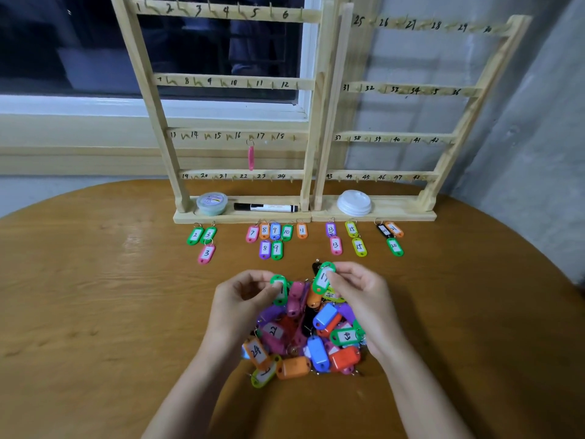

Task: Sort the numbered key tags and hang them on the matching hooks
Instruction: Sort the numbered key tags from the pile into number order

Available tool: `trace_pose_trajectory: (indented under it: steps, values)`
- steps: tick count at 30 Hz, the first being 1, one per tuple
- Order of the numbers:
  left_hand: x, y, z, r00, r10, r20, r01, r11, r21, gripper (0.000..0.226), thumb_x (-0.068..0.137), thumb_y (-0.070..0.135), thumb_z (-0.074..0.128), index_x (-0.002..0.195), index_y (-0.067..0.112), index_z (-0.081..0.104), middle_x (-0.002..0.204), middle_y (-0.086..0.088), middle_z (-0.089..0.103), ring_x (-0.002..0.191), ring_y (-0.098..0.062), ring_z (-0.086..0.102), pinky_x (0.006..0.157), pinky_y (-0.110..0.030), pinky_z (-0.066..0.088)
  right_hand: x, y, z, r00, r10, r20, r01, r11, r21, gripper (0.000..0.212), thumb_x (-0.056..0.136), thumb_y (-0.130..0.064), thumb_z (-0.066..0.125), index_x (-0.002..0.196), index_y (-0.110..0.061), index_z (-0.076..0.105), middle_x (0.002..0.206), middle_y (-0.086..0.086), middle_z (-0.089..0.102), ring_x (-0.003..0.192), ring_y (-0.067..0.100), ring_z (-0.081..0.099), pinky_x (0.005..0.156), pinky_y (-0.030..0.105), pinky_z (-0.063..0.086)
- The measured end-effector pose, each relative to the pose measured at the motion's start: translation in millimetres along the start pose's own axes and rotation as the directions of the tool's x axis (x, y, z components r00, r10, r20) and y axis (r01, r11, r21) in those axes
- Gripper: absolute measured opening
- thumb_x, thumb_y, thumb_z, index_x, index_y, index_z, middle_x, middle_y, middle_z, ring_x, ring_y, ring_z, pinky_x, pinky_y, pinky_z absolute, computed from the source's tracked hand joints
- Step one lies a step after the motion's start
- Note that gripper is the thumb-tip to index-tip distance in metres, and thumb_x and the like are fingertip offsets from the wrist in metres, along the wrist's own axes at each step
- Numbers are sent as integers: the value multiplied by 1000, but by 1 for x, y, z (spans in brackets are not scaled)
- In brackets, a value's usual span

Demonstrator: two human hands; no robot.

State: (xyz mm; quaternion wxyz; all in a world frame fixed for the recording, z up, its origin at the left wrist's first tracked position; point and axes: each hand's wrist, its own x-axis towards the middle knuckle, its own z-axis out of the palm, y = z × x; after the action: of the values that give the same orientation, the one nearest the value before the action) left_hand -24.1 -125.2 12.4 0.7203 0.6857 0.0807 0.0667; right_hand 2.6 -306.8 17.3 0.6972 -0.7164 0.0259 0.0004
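A heap of coloured key tags (304, 337) lies on the wooden table in front of me. My left hand (243, 299) pinches a green tag (279, 289) at the heap's upper left. My right hand (357, 293) pinches another green tag marked 17 (323, 278) just above the heap. Sorted tags lie in rows before the racks: 2 and 3 (202, 240), 7 to 11 (273, 237), 13 to 20 (361, 239). Two wooden hook racks stand behind, the left rack (221, 82) numbered 1 to 24, the right rack (408, 90) 25 to 48. One pink tag (251, 157) hangs near hook 16.
On the left rack's base sit a small round tub (211, 203) and a black-and-white marker (266, 207). A white lid (354, 202) rests on the right rack's base. A window is behind the left rack, a grey wall at the right.
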Motion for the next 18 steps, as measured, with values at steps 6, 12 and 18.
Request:
trace_pose_trajectory:
  steps: [6,12,18]
  values:
    - [7,-4,7,1000,-20,5,20,1000,-11,16,78,-5,71,85,9,68,73,0,67,71,-15,65,60,-16,51,9,4,-16,1000,26,-8,-26,996,-88,23,85,-5,68,92,-27,67,91,0,70,81,4,64,72,14,51]
    - [13,-4,18,999,-30,34,31,999,-10,15,79,-5,70,88,7,68,76,-5,68,74,-18,65,64,-19,55,38,4,-50,993,31,-111,-45,991,-124,21,85,-5,69,103,-14,68,92,-3,69,84,3,64,68,7,48]
    - [19,-2,25,998,-44,39,44,999,1,16,79,-8,68,89,5,67,76,-7,65,72,-16,62,60,-15,53,97,-4,-90,976,-27,-218,-28,969,-245,17,86,-6,68,103,-9,68,93,2,66,81,7,60,67,12,46]
